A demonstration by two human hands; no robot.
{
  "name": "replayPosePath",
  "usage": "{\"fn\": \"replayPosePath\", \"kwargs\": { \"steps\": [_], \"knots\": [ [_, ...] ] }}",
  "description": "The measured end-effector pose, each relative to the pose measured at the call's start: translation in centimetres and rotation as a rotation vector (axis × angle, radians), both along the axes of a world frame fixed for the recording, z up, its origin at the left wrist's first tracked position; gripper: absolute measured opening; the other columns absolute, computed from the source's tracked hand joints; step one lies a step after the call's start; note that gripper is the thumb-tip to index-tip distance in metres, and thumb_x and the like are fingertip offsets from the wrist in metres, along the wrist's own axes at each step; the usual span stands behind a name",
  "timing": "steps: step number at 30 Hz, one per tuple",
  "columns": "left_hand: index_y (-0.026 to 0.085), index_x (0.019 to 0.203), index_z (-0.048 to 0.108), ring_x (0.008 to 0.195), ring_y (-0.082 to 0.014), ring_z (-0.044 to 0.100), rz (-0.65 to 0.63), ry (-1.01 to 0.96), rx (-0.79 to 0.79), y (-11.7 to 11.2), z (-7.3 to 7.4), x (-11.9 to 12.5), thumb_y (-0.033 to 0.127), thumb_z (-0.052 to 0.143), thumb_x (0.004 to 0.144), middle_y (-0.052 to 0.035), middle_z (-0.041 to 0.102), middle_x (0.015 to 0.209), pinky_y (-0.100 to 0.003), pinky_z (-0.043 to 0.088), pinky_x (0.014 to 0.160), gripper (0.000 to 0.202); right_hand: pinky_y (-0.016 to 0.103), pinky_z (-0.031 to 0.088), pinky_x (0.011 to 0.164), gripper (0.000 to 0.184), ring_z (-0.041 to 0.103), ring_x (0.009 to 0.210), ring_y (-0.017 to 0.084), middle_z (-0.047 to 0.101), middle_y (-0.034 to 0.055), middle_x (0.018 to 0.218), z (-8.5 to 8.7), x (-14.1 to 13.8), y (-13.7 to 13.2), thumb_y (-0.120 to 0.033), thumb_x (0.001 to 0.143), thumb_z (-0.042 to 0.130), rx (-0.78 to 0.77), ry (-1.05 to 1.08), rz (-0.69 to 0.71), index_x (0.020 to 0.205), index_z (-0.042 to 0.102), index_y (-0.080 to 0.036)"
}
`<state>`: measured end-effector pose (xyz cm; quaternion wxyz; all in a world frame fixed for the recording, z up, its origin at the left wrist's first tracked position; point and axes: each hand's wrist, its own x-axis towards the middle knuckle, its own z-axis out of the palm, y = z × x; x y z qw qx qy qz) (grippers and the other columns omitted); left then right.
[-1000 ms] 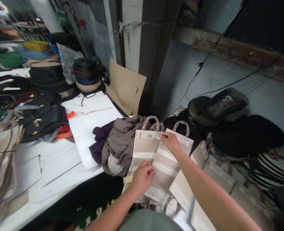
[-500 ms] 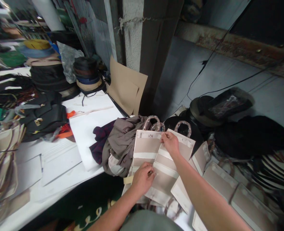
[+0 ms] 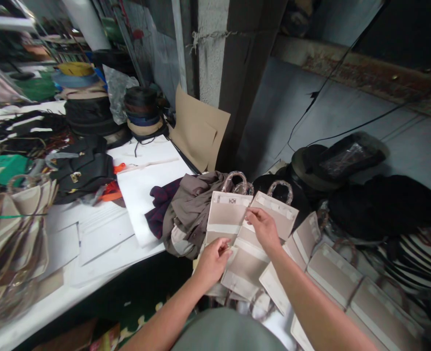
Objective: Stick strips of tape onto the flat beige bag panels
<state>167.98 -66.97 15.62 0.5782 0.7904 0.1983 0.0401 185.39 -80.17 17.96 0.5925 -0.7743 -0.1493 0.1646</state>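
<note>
My left hand [image 3: 213, 260] and my right hand [image 3: 264, 227] both pinch the same beige bag panel [image 3: 248, 253], which lies tilted on a pile of like panels. The left hand grips its left edge near the lower middle. The right hand pinches it near the top edge. Another beige panel [image 3: 227, 217] lies just to the left, under it. Looped handles wrapped in clear film [image 3: 238, 181] stick up behind the two panels. More beige panels [image 3: 338, 275] fan out to the right.
A grey and dark red heap of cloth [image 3: 186, 209] lies left of the panels on the white table [image 3: 102, 243]. Black bags [image 3: 86, 170], tape rolls [image 3: 142, 114] and brown card [image 3: 199, 129] stand behind. Black cloth bundles [image 3: 383, 204] lie at the right. Beige bags [image 3: 14, 219] hang at the left edge.
My right hand has slid down from the panel's top edge towards me, and my left hand has shifted slightly up. The view has turned a little to the left.
</note>
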Motion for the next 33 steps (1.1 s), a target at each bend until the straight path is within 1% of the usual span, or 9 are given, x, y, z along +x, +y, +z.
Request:
{"fn": "replayPosePath", "kwargs": {
  "steps": [3, 5, 14, 18, 20, 24, 28, 30, 33],
  "knots": [
    [0.021, 0.117, 0.069, 0.074, -0.0184, 0.063, 0.045, 0.000, -0.039, 0.2, 1.0, 0.2, 0.031, 0.064, 0.087, 0.0010, 0.067, 0.080, -0.029, 0.047, 0.073, 0.032, 0.032, 0.051, 0.075, 0.035, 0.065, 0.078, 0.020, 0.074, 0.0045, 0.091, 0.7, -3.5, -1.4, -0.048, 0.084, 0.072, -0.081, 0.059, 0.343, 0.105, 0.076, -0.020],
    [0.020, 0.115, 0.069, 0.069, -0.0174, 0.061, 0.074, -0.006, -0.070, 0.3, 1.2, 0.4, 0.035, 0.065, 0.087, 0.0017, 0.065, 0.076, -0.028, 0.046, 0.068, 0.032, 0.029, 0.049, 0.070, 0.031, 0.062, 0.074, 0.018, 0.074, 0.0023, 0.088, 1.1, -4.9, -1.9, -0.046, 0.083, 0.075, -0.139, 0.050, 0.446, 0.101, 0.077, -0.021],
    [0.018, 0.103, 0.073, 0.077, -0.0192, 0.066, 0.055, -0.038, -0.295, -0.1, 1.1, 0.1, 0.049, 0.067, 0.088, -0.0037, 0.075, 0.088, -0.028, 0.049, 0.071, 0.035, 0.029, 0.048, 0.068, 0.031, 0.062, 0.071, 0.018, 0.070, 0.0032, 0.079, 2.1, -5.3, -2.4, -0.051, 0.083, 0.074, -0.026, 0.095, 0.255, 0.082, 0.076, -0.020],
    [0.020, 0.117, 0.072, 0.073, -0.0166, 0.061, -0.022, -0.069, -0.247, -0.4, 1.9, -0.2, 0.045, 0.068, 0.090, 0.0003, 0.070, 0.081, -0.026, 0.046, 0.068, 0.037, 0.030, 0.048, 0.062, 0.039, 0.060, 0.062, 0.018, 0.066, 0.0022, 0.066, 1.9, -5.6, -2.3, -0.056, 0.079, 0.075, 0.033, 0.219, 0.149, 0.086, 0.074, -0.018],
    [0.021, 0.110, 0.073, 0.070, -0.0153, 0.059, -0.027, -0.075, -0.182, -0.6, 2.5, -0.1, 0.042, 0.067, 0.090, 0.0017, 0.067, 0.078, -0.025, 0.044, 0.067, 0.029, 0.031, 0.049, 0.062, 0.039, 0.060, 0.062, 0.018, 0.066, 0.0020, 0.066, 1.8, -5.8, -2.1, -0.056, 0.079, 0.074, 0.018, 0.199, 0.129, 0.088, 0.074, -0.018],
    [0.020, 0.079, 0.065, 0.080, -0.0166, 0.061, 0.057, -0.154, -0.038, -0.6, 3.3, 0.5, 0.033, 0.064, 0.089, -0.0025, 0.065, 0.089, -0.024, 0.047, 0.069, 0.017, 0.033, 0.051, 0.068, 0.034, 0.064, 0.069, 0.019, 0.071, 0.0035, 0.080, 1.9, -5.8, -2.2, -0.045, 0.082, 0.072, -0.148, -0.020, 0.111, 0.104, 0.075, -0.020],
    [0.021, 0.076, 0.061, 0.078, -0.0161, 0.060, 0.034, -0.171, 0.071, -0.3, 3.5, 1.1, 0.032, 0.062, 0.092, -0.0017, 0.064, 0.083, -0.024, 0.047, 0.069, 0.019, 0.035, 0.054, 0.081, 0.046, 0.068, 0.091, 0.021, 0.070, 0.0074, 0.115, 3.0, -4.9, -2.2, -0.031, 0.087, 0.069, -0.251, -0.388, 0.211, 0.132, 0.065, -0.027],
    [0.021, 0.076, 0.062, 0.069, -0.0153, 0.057, -0.006, -0.133, 0.115, -0.1, 3.4, 1.2, 0.035, 0.060, 0.095, 0.0005, 0.063, 0.073, -0.025, 0.044, 0.067, 0.023, 0.036, 0.052, 0.088, 0.034, 0.066, 0.102, 0.023, 0.070, 0.0076, 0.118, 3.8, -4.2, -2.0, -0.026, 0.091, 0.067, -0.284, -0.565, 0.380, 0.125, 0.070, -0.029],
    [0.021, 0.089, 0.067, 0.071, -0.0164, 0.062, -0.030, -0.117, 0.151, 0.2, 3.0, 1.5, 0.034, 0.060, 0.097, -0.0005, 0.069, 0.079, -0.027, 0.046, 0.069, 0.017, 0.036, 0.047, 0.088, 0.014, 0.065, 0.096, 0.023, 0.073, 0.0058, 0.097, 4.9, -3.2, -1.2, -0.020, 0.093, 0.066, -0.415, -0.752, 0.569, 0.099, 0.077, -0.027]
  ]
}}
